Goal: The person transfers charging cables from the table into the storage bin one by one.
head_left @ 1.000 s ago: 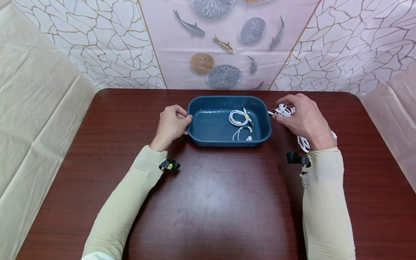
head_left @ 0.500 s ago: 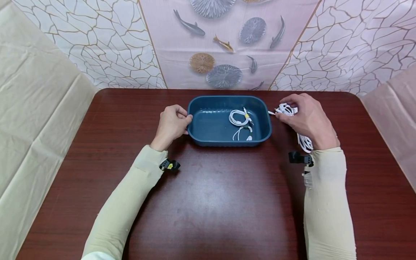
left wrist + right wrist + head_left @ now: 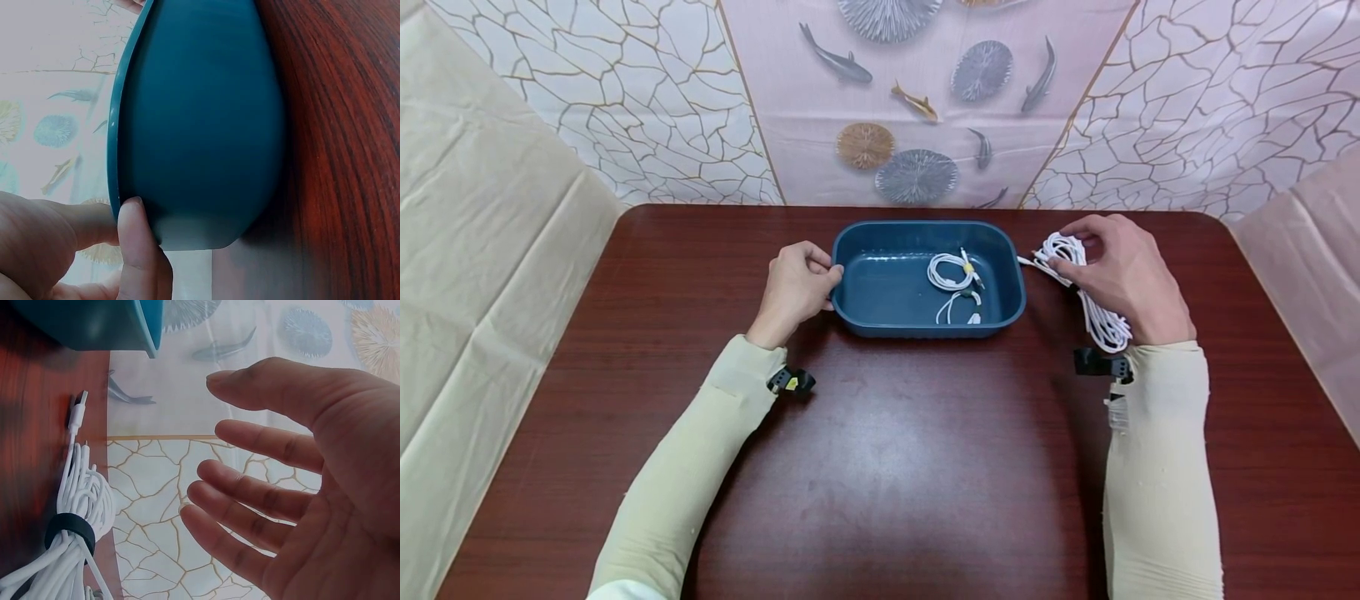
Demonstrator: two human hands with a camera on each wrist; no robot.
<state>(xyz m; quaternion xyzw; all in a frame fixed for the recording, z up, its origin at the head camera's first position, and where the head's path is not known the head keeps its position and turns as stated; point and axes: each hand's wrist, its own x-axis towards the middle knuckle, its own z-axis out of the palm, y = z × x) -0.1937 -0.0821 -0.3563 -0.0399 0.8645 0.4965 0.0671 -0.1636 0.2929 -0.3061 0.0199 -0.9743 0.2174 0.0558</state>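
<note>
A blue plastic bin [image 3: 887, 292] stands near the table's far edge. My left hand [image 3: 793, 287] pinches its left end at the rim; in the left wrist view one fingertip [image 3: 132, 219] presses on the bin's outer wall [image 3: 200, 125]. Two white cables lie in the bin's right half: a coil with a yellow tie [image 3: 942, 283] and a smaller one with a dark tie [image 3: 950, 304]. Right of the bin lies a thick white cable bundle [image 3: 1103, 323], its black strap [image 3: 69, 526] showing in the right wrist view. My right hand [image 3: 1127, 271] hovers beside it, fingers spread, holding nothing.
The dark red wooden table [image 3: 887, 467] runs back to a patterned cloth [image 3: 925, 108] with fish. Pale cloth [image 3: 482, 250] hangs at the left side. A white plug [image 3: 77, 412] on the bundle points towards the bin's right end.
My right hand has moved slightly right, off the white cable bundle, uncovering more of it. The left hand and the bin have stayed put.
</note>
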